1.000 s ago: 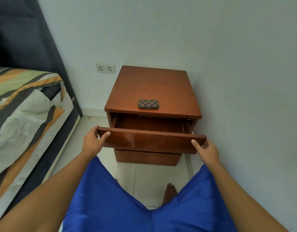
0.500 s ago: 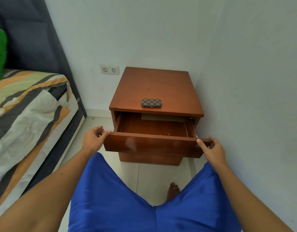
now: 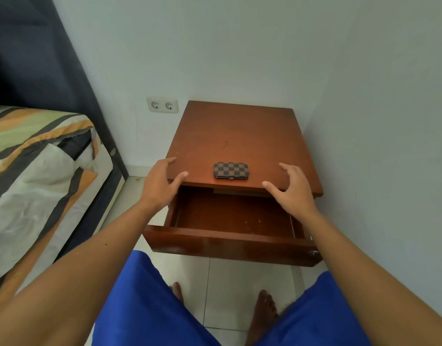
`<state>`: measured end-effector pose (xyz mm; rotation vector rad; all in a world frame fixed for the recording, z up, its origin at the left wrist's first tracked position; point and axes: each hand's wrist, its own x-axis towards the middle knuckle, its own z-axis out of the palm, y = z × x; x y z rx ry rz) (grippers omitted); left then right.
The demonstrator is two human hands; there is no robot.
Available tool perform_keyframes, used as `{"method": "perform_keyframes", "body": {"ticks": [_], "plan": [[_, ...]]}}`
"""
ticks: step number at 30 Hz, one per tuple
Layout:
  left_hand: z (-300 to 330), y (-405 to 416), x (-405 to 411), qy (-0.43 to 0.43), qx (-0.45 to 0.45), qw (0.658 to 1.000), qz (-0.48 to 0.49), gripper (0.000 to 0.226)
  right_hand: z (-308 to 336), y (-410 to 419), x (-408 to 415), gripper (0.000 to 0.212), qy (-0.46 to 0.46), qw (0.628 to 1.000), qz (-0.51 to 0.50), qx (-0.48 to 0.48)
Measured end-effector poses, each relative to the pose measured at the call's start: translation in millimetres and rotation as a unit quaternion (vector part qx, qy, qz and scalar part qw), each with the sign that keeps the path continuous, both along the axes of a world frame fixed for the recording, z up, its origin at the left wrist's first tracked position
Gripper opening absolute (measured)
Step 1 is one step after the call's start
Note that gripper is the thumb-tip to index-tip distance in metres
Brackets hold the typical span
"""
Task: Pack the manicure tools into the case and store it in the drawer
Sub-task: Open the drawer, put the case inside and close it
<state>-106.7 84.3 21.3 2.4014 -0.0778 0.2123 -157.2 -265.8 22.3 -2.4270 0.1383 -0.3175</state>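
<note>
A small closed case [image 3: 230, 170] with a brown checkered cover lies flat near the front edge of the wooden nightstand top [image 3: 239, 136]. Below it the top drawer [image 3: 227, 239] stands pulled far out, and its inside looks bare. My left hand [image 3: 160, 182] hovers open at the nightstand's front left corner, left of the case. My right hand [image 3: 289, 188] hovers open over the front edge, right of the case. Neither hand touches the case. No loose manicure tools are visible.
A bed with a striped cover [image 3: 35, 176] and a dark headboard [image 3: 40, 58] stands at the left. White walls close in behind and to the right of the nightstand, with a double socket [image 3: 162, 105] on the back wall. My bare feet [image 3: 263, 310] rest on the tiled floor.
Both hands have let go of the drawer front and risen to either side of the case. The drawer is pulled out further than before.
</note>
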Motion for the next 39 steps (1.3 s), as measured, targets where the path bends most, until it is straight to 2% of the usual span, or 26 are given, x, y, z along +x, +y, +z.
{"method": "perform_keyframes", "body": {"ticks": [8,12,15,18,23,31,35,39], "plan": [[-13,-34,71,0.028,0.116,0.990,-0.079,0.071,-14,39,67,0.085,0.058,0.992,0.100,-0.055],[-23,-49,96,0.049,0.154,0.983,-0.083,0.075,-22,43,89,0.089,0.071,0.984,0.134,-0.095],[-38,-48,103,0.046,0.197,0.976,-0.082,0.079,-25,45,101,0.082,0.065,0.978,0.165,-0.110],[-44,-47,106,0.039,0.215,0.972,-0.085,0.080,-24,45,108,0.079,0.058,0.973,0.193,-0.109],[-43,-47,106,0.046,0.233,0.967,-0.093,0.080,-19,43,116,0.089,0.100,0.962,0.221,-0.129],[-43,-45,104,0.058,0.250,0.960,-0.109,0.080,-7,37,82,0.087,0.113,0.948,0.260,-0.143],[-41,-46,103,0.059,0.261,0.957,-0.109,0.080,-17,30,46,0.084,0.077,0.950,0.273,-0.128],[-40,-47,103,0.059,0.265,0.957,-0.107,0.080,-31,28,22,0.087,0.067,0.939,0.298,-0.160]]}}
